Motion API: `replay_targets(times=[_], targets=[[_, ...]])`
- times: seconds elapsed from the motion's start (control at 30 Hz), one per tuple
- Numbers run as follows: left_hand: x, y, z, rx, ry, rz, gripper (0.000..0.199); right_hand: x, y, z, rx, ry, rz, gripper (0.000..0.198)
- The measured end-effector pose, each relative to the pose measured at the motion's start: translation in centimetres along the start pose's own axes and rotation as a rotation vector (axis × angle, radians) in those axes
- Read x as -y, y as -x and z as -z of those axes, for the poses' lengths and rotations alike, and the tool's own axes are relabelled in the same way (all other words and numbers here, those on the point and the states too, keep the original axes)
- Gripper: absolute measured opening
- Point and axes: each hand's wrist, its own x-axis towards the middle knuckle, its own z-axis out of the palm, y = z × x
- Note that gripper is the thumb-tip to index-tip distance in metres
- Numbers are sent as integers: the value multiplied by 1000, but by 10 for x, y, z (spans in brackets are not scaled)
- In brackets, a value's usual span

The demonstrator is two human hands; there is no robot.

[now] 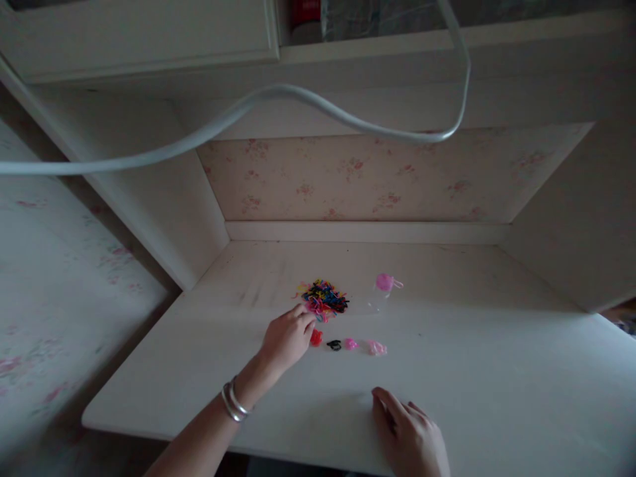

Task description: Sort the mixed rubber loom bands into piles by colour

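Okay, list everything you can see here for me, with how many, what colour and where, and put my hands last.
pile of small bands: one, multicoloured, mid-desk; pieces too many to count
red clump: one, red, beside the left hand
black clump: one, black, right of red
bright pink clump: one, right of black
pale pink clump: one, row's right end
clear container: one, pink top, right of the pile
desk: one, white, below everything
cable: one, white, across the top
cupboard door: one, whitish, upper left
floral panels: two, pinkish back, pale left
red item: one, top shelf
bangle bands: two, silver, left wrist
left hand: one, bare, at the pile
right hand: one, bare, near the desk's front
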Motion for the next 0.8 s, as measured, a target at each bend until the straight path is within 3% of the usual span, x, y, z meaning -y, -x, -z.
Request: replay_targets(times=[0.17, 0.37, 0.57, 0.8], targets=[[4, -31, -12, 71, -98, -59, 17, 1, -3, 3, 1, -38, -4, 34], [9, -38, -21, 100, -71, -52, 21, 2, -5, 7, 14, -69, -22, 32], [16, -39, -18, 51, 90, 54, 20, 1, -4, 7, 47, -103, -45, 31], [37, -41, -12, 13, 458, 284, 29, 0, -2, 4, 31, -92, -44, 30]])
